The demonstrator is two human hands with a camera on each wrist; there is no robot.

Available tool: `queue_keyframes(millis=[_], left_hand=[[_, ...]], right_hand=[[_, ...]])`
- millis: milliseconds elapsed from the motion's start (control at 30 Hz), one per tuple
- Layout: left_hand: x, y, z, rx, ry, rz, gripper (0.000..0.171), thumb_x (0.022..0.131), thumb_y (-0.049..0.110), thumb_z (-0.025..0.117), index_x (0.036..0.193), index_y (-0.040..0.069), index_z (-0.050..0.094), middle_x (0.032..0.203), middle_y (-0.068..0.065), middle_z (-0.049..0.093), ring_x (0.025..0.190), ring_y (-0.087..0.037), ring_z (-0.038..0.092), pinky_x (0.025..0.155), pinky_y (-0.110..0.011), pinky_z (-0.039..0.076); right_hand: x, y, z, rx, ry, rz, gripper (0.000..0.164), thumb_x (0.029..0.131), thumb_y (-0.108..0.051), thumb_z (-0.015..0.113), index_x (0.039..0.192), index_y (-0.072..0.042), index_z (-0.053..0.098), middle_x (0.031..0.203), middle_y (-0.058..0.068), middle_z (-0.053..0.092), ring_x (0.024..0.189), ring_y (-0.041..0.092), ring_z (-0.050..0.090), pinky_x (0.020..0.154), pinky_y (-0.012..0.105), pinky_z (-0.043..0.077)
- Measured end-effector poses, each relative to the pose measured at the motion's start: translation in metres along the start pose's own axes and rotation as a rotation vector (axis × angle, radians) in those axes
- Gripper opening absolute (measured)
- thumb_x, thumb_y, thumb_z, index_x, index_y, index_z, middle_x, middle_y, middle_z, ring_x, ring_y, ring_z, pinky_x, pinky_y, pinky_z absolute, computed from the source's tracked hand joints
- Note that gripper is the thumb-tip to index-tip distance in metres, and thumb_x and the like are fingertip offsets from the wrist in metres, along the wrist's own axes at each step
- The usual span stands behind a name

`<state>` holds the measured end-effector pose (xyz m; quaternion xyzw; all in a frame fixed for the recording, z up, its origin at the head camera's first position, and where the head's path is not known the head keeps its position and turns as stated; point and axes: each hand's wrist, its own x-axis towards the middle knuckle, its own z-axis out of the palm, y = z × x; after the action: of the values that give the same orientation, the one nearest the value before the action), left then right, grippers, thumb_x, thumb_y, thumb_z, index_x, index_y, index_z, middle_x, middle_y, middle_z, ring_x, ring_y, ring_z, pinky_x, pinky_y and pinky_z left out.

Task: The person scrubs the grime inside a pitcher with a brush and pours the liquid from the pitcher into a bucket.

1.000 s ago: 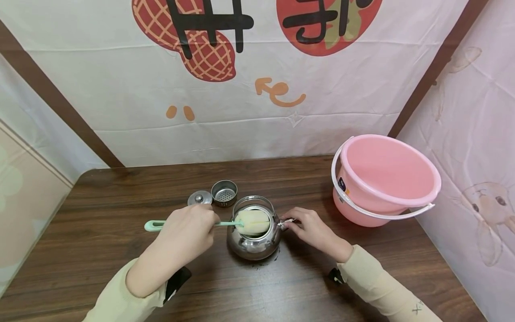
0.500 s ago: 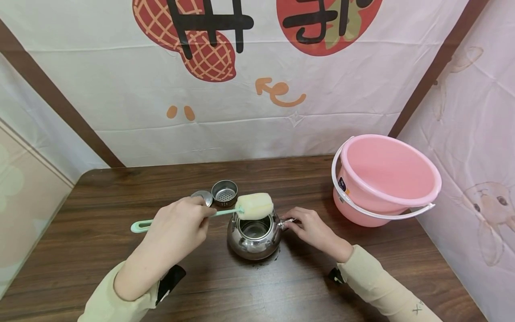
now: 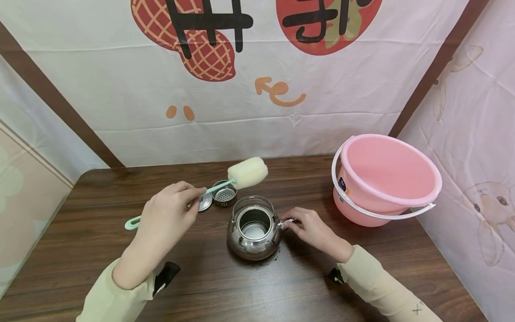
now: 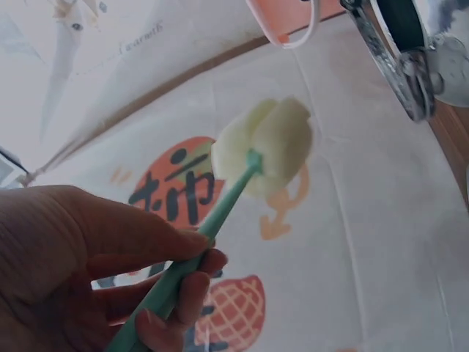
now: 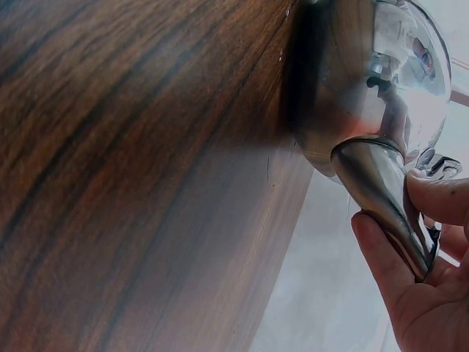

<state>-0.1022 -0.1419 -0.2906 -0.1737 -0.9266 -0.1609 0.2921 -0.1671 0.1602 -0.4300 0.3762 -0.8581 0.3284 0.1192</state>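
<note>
My left hand [image 3: 169,217] grips the green handle of a sponge bottle brush [image 3: 247,173]. The brush's pale yellow head is up in the air behind the kettle, overlapping the strainer in the head view. In the left wrist view, thumb and fingers wrap the brush handle [image 4: 220,213]. A shiny steel kettle [image 3: 254,246] stands upright and lidless on the table, its hoop handle raised. My right hand [image 3: 311,229] pinches the kettle's spout [image 5: 381,194] between thumb and fingers, seen closely in the right wrist view.
A steel strainer cup [image 3: 224,197] and the kettle lid [image 3: 206,202], partly covered by my left hand, lie behind and left of the kettle. A pink bucket [image 3: 370,201] with a white handle stands at the back right of the wooden table [image 3: 257,299]. Printed cloth [image 3: 257,134] hangs behind.
The brush head has risen out of the kettle's mouth and moved up and back, with my left hand shifting back and left. My right hand stays at the spout.
</note>
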Motion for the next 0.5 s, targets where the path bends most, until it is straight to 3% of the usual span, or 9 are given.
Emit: queue_keyframes(millis=[500], left_hand=[[-0.009,-0.031,-0.001,-0.013,0.157,-0.117,0.019,0.073,-0.006,0.063,0.089,0.001,0.07,0.08,-0.011,0.065,0.063,-0.024,0.059,0.05,-0.037,0.041]], right_hand=[[0.0,-0.001,-0.001,0.005,-0.015,0.023,0.012,0.08,-0.008,0.067,0.092,-0.008,0.068,0.089,-0.002,0.065,0.082,0.007,0.061,0.072,0.026,0.049]])
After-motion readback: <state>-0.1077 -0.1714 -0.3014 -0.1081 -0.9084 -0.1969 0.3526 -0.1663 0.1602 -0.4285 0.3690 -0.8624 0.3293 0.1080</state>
